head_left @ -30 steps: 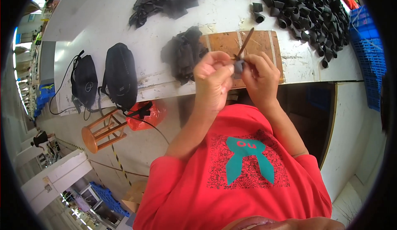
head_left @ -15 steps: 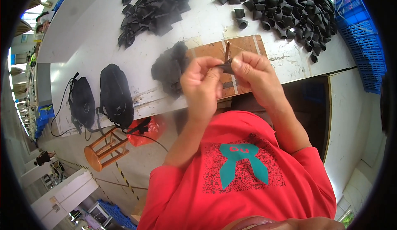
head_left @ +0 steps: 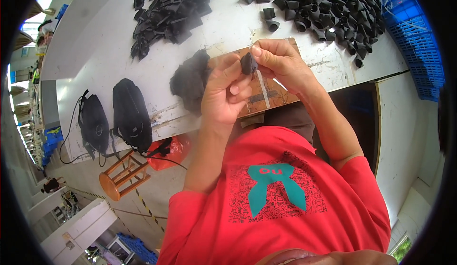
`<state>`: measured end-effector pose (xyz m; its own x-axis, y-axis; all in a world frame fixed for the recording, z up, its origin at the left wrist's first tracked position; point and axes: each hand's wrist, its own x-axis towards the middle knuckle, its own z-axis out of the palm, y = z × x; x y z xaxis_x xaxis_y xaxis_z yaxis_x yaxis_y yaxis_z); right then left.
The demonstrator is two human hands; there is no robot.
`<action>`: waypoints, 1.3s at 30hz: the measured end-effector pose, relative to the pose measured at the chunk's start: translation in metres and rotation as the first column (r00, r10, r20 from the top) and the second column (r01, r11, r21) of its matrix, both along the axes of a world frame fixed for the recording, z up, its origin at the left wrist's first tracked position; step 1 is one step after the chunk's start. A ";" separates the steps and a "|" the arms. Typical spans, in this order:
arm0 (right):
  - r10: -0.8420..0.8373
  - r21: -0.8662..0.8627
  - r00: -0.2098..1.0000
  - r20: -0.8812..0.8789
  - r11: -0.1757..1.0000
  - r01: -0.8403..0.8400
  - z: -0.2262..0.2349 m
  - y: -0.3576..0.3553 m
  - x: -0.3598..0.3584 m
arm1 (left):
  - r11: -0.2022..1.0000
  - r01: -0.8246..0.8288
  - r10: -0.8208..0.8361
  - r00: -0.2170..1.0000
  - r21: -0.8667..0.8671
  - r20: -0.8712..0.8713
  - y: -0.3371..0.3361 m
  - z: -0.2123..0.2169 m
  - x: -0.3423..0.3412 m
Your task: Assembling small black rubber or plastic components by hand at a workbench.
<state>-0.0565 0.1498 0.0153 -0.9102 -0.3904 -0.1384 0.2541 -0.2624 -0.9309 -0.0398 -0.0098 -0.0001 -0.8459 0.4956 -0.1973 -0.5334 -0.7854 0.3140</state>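
A small black fabric piece [head_left: 248, 64] is held up between my two hands, above a brown board [head_left: 276, 98] with pale tape strips on it. My left hand [head_left: 223, 89] pinches its left side, thumb and forefinger closed. From the right, my right hand [head_left: 281, 65] grips its edge between thumb and fingers. Just left of the board lies a dark heap of soft black cloth [head_left: 190, 81]. Farther off are a pile of flat black fabric pieces [head_left: 169, 15] and, to its right, a big pile of black fabric tubes [head_left: 333, 12].
Two black bags [head_left: 133, 115] with cords lie on the left part of the white table [head_left: 219, 29]. A blue plastic crate [head_left: 414, 41] stands at the right end. Below the front edge are a wooden stool [head_left: 110, 186] and a red plastic bag [head_left: 176, 151].
Both hands have risen slightly and shifted left with the black piece, which now stands more upright between the fingers. The thin pointed brown thing seen above the board earlier no longer shows.
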 end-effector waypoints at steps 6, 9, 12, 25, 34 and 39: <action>-0.304 0.321 0.771 -0.560 0.778 0.541 0.010 -0.001 0.014 | 0.663 -0.540 0.180 0.787 -0.518 -0.590 0.014 0.026 -0.002; -0.224 0.270 0.574 -0.787 0.712 0.648 0.017 -0.001 0.027 | 0.377 -0.770 -0.096 0.521 -0.515 -0.848 0.008 0.029 -0.006; -0.168 0.267 0.496 -0.852 0.676 0.687 0.020 -0.010 0.030 | 0.377 -0.720 -0.074 0.604 -0.583 -0.794 0.011 0.032 -0.003; -0.164 0.217 0.424 -0.891 0.665 0.714 0.005 -0.016 0.019 | 0.664 -0.639 0.345 0.722 -0.389 -0.600 0.011 0.017 0.015; -0.165 0.333 0.705 -0.690 0.792 0.512 0.010 -0.002 0.013 | 0.338 -0.707 0.351 0.707 -0.621 -0.614 -0.016 0.003 0.007; -0.539 0.153 0.716 -0.443 0.741 0.654 0.013 0.021 0.001 | -0.049 -0.631 0.209 0.751 -0.774 -0.626 -0.075 -0.059 0.005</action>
<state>-0.0556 0.1708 0.0279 -0.9407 0.2569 0.2215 -0.2186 0.0403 -0.9750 -0.0345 -0.0847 -0.0591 -0.9104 -0.3935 0.1275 0.0348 0.2343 0.9716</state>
